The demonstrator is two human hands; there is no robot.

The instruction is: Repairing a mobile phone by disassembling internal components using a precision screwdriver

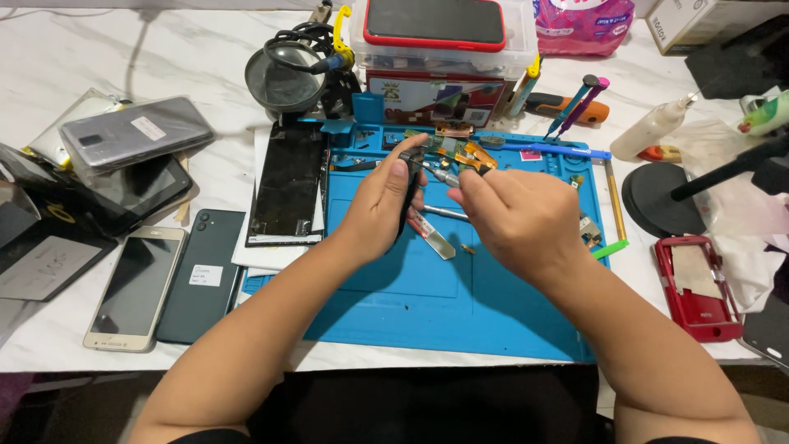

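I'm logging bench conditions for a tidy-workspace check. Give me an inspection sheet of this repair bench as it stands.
Surface: white marbled table with a blue work mat in the middle.
Job's things: left hand grips a black tool; right hand holds a thin metal-tipped tool near a small circuit part with orange flex.
Clutter: phones stacked at left, a dark green phone, a black screen panel, a red phone case, a glue bottle.
Grippers: both hands closed on tools.
Cables: black cable coiled by the magnifier.
Surroundings: clear storage box and pink packet at the back.
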